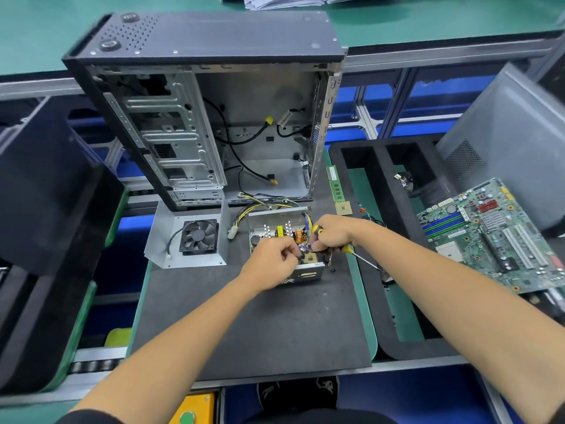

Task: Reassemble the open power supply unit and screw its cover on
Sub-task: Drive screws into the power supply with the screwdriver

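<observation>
The open power supply unit (276,223) lies on the black mat (260,325), its circuit board with a copper coil exposed. Its cover (166,228), a bent metal sheet with a black fan (199,236), lies flat to the left. My left hand (270,263) hovers over the unit's near corner with fingers curled, pinching something small among the wires; what it is I cannot tell. My right hand (331,232) grips a yellow-and-black screwdriver (351,250), whose shaft points away to the right, while its fingertips reach into the unit by the blue wires.
An empty computer case (208,117) stands upright just behind the unit. A RAM stick (335,183) and a CPU chip (344,208) lie on the mat's right edge. A motherboard (495,234) rests on a black foam tray (367,166) at right. A small black part (332,269) sits near the unit.
</observation>
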